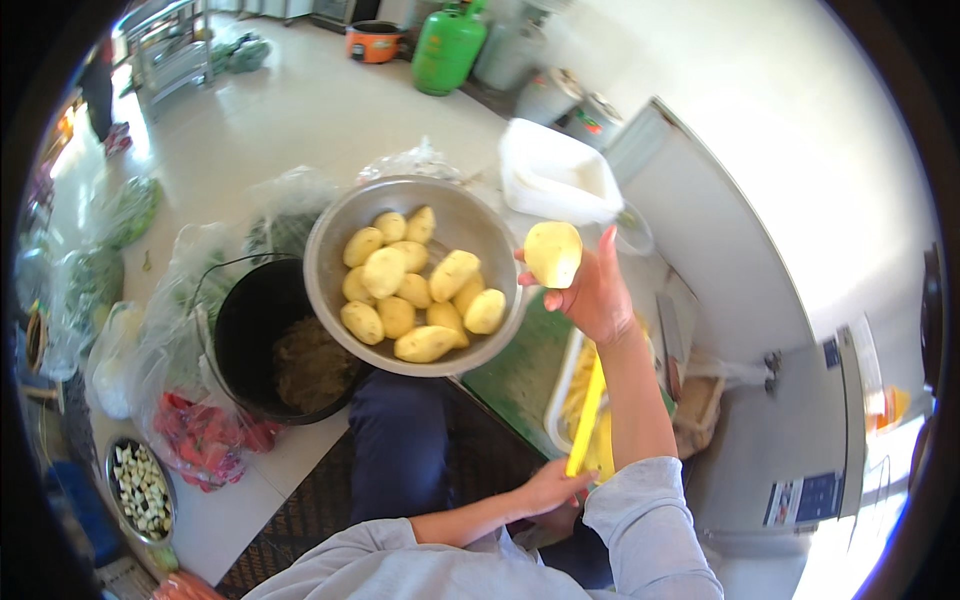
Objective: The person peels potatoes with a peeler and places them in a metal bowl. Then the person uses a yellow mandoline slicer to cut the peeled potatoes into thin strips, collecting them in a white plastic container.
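Observation:
My right hand (596, 300) is raised just right of the metal bowl, with a peeled potato (553, 253) at its fingers and the thumb sticking up. Several more peeled potatoes (384, 271) lie in the wide metal bowl (504, 330). My left hand (556, 486), lower down near my lap, grips the end of a long yellow tool (589, 420); its exact kind is unclear. The tool slants over a white tray (556, 409) that holds yellow strips. My right forearm hides part of the tray. Under the tray and the bowl's right side is a green board (517, 367).
A black bucket (247, 337) with peelings stands left of the bowl, among plastic bags of vegetables (187, 292). White plastic containers (559, 169) are beyond my right hand. A cleaver (670, 337) lies near the grey cabinet (772, 442). A dish of diced pieces (142, 491) sits lower left.

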The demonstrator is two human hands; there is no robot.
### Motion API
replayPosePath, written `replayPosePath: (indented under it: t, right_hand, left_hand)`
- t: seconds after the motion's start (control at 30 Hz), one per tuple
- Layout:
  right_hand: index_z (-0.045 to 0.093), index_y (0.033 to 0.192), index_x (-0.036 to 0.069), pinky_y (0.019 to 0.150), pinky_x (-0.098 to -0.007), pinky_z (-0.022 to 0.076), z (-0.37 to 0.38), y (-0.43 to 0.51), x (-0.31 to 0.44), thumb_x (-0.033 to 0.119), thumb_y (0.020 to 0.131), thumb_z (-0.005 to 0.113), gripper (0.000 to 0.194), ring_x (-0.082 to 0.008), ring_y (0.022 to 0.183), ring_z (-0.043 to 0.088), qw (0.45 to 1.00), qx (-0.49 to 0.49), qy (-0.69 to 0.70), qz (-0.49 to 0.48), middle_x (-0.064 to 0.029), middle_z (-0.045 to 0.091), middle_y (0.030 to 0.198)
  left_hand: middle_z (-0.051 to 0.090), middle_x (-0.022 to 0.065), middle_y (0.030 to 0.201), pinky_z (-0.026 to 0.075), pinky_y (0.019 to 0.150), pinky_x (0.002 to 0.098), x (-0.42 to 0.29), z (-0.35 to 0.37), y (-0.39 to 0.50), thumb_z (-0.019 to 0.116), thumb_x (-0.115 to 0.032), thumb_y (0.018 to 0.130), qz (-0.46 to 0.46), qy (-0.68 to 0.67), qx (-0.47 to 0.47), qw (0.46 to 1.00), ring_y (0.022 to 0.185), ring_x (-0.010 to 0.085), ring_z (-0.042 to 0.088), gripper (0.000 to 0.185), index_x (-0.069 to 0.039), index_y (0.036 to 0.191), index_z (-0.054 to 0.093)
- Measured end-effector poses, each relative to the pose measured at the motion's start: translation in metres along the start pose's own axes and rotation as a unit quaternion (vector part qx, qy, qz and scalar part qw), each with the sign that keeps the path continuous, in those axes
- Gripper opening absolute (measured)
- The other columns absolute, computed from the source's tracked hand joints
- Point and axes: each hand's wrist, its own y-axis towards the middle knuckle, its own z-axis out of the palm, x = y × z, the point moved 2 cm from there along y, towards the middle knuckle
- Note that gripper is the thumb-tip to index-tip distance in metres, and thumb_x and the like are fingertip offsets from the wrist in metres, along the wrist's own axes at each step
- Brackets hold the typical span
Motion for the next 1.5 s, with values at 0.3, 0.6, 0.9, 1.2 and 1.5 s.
replayPosePath:
  t: [0.3, 0.6, 0.9, 1.2, 1.5]
  right_hand:
    - [0.055, 0.137, 0.009, 0.055, -0.0313, 0.0492, -0.033, -0.193, 0.005, 0.054, 0.105, 0.052, 0.056, -0.0229, 0.075, 0.068, 0.986, -0.145, 0.07, -0.049, -0.0173, 0.072, 0.109]
    - [0.056, 0.143, 0.009, 0.094, -0.0356, 0.0543, -0.053, -0.283, -0.025, 0.043, 0.104, 0.065, 0.053, -0.0171, 0.116, 0.065, 0.915, -0.394, 0.012, -0.088, -0.0044, 0.065, 0.13]
    - [0.053, 0.14, 0.006, 0.083, -0.0327, 0.0548, -0.053, -0.284, -0.047, 0.022, 0.092, 0.082, 0.058, -0.0186, 0.111, 0.066, 0.912, -0.374, -0.006, -0.17, -0.0084, 0.065, 0.125]
    - [0.054, 0.13, 0.01, 0.085, -0.0483, 0.0552, -0.024, -0.266, -0.073, 0.035, 0.085, 0.081, 0.058, -0.0404, 0.098, 0.066, 0.596, -0.445, -0.668, -0.02, -0.0169, 0.059, 0.116]
    - [0.057, 0.136, 0.015, 0.065, -0.0476, 0.0585, -0.021, -0.258, -0.065, 0.038, 0.092, 0.072, 0.053, -0.0382, 0.074, 0.069, 0.578, -0.368, -0.728, 0.006, -0.0166, 0.056, 0.108]
  left_hand:
    - [0.071, 0.0115, 0.11, 0.061, 0.069, 0.0329, -0.003, -0.007, 0.0, 0.062, -0.025, 0.106, 0.033, -0.003, 0.013, 0.999, 0.088, 0.0222, 0.073, 0.032, 0.0, 0.127, 0.058]
    - [0.07, 0.013, 0.114, 0.06, 0.071, 0.0343, -0.017, -0.007, -0.006, 0.055, -0.025, 0.108, 0.044, 0.029, 0.014, 0.999, 0.09, 0.0247, 0.073, 0.033, 0.001, 0.128, 0.058]
    - [0.07, 0.0127, 0.115, 0.059, 0.069, 0.0309, -0.019, -0.004, -0.005, 0.056, -0.027, 0.108, 0.049, 0.028, -0.006, 0.998, 0.088, 0.021, 0.072, 0.035, 0.002, 0.127, 0.06]
    - [0.071, 0.0127, 0.1, 0.057, 0.059, 0.0295, -0.007, 0.018, 0.0, 0.056, -0.024, 0.107, 0.095, -0.022, -0.103, 0.99, 0.074, 0.0208, 0.072, 0.031, 0.003, 0.123, 0.058]
    - [0.07, 0.0182, 0.093, 0.062, 0.064, 0.0326, -0.014, 0.021, -0.004, 0.053, -0.02, 0.109, 0.087, -0.044, -0.104, 0.99, 0.072, 0.0248, 0.075, 0.029, 0.007, 0.12, 0.055]
